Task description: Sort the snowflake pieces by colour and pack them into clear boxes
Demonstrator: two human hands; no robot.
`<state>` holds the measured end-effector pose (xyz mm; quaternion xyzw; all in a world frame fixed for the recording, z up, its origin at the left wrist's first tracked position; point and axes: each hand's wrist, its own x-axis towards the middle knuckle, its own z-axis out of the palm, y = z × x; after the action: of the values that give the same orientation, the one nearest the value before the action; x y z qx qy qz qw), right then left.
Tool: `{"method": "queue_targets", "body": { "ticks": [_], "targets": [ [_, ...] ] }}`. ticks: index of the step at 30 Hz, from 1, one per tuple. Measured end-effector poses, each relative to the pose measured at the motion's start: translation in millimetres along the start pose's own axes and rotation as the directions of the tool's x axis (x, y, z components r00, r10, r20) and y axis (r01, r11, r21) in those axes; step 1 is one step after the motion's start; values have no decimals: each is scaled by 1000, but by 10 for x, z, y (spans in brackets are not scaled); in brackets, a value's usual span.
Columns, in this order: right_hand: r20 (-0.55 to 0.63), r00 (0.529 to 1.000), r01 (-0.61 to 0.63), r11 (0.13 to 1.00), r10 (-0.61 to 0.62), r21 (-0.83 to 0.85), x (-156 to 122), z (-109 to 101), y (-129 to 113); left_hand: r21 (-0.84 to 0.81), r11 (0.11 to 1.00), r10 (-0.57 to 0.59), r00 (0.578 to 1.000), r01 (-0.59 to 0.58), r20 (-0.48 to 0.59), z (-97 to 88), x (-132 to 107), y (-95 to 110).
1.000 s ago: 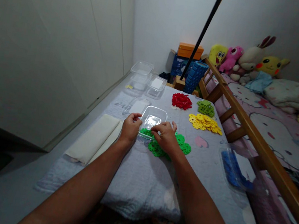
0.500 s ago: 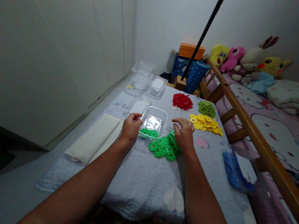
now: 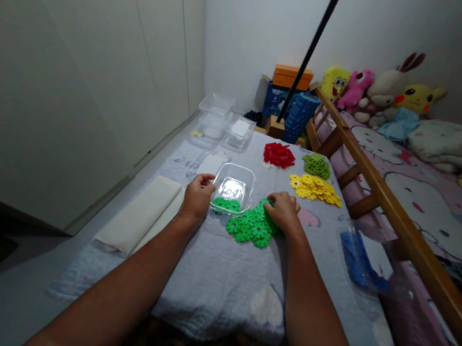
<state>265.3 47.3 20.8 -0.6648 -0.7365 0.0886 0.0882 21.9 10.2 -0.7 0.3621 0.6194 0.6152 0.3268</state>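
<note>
My left hand (image 3: pixel 197 197) is curled round the near left corner of a clear plastic box (image 3: pixel 233 187) that has a few green flower-shaped pieces inside. A pile of the same green pieces (image 3: pixel 250 227) lies on the bedcover just right of the box. My right hand (image 3: pixel 283 210) rests on the far right edge of that pile, fingers bent down and closed onto the pieces.
Red (image 3: pixel 279 154), light green (image 3: pixel 317 165) and yellow (image 3: pixel 315 188) piles lie farther back. Empty clear boxes (image 3: pixel 215 113) and lids stand at the far left. A clear tray of blue pieces (image 3: pixel 360 259) sits right, beside a wooden bed rail (image 3: pixel 398 223). A folded cloth (image 3: pixel 141 213) lies left.
My right hand left the box's near edge, swung right above the green pile, then came down onto the pile's far right edge. My left hand stayed on the box.
</note>
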Motion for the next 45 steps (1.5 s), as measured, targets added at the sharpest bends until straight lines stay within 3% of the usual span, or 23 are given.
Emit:
{"method": "queue_targets", "body": {
  "ticks": [7,12,16,22,31,40,45],
  "targets": [
    [-96,995,20,962,7,274,17,-25,59,-2,1000,6,1000,-6,-1,4,-8,21],
    [-334,941,240,793,-49,560,-3,-80,0,-6,1000,-7,1000,7,7,4,-17,27],
    [-430,892,393,710,-140,584,-118,-137,-216,7,1000,-24,999,24,34,-8,-16,26],
    [-287,903,419,803,-319,424,-265,-76,-508,24,999,-27,999,25,47,-18,-32,56],
    [-178,924,379,867,-338,324,-253,4,-560,5,999,-53,995,53,82,-11,-78,120],
    [-296,923,355,842,-246,407,-189,-80,-376,-4,1000,-24,998,24,63,-21,-45,71],
    [-151,949,307,917,-276,256,-331,-149,-256,-16,1000,-15,999,16,37,-33,-4,35]
  ]
}}
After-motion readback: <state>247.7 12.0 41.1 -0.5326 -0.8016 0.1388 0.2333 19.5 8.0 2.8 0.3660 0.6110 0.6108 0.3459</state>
